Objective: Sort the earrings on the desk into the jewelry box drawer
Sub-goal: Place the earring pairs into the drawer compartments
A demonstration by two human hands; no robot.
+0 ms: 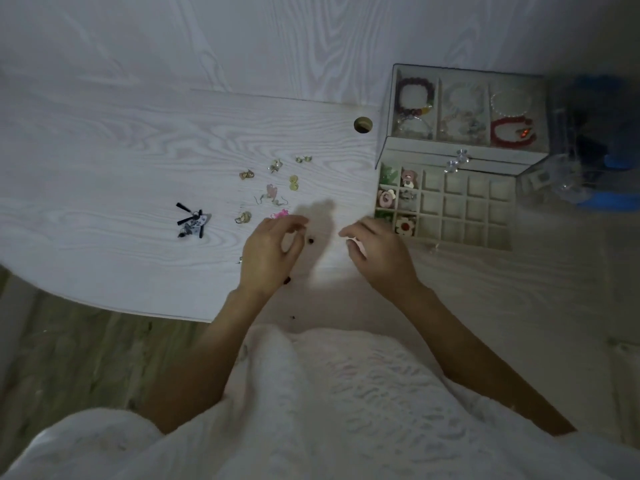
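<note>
Several earrings lie loose on the white desk: gold ones [246,174], a pink pair [272,192], a bright pink one [281,213] and a black tassel pair [192,223]. My left hand [270,254] hovers just below the bright pink one, thumb and forefinger curved and apart. A small dark stud [310,241] rests on the desk between my hands. My right hand [377,254] is loosely curled left of the open drawer [450,233]; a pale spot at its thumb may be a nail. The drawer's left compartments hold flower earrings [405,226].
The jewelry box's top tray [438,109] holds bracelets behind the drawer. A round cable hole [363,124] is in the desk. Clear and blue objects [588,168] stand right of the box. Another dark stud [287,280] lies by my left wrist. The desk's front edge [138,311] runs below.
</note>
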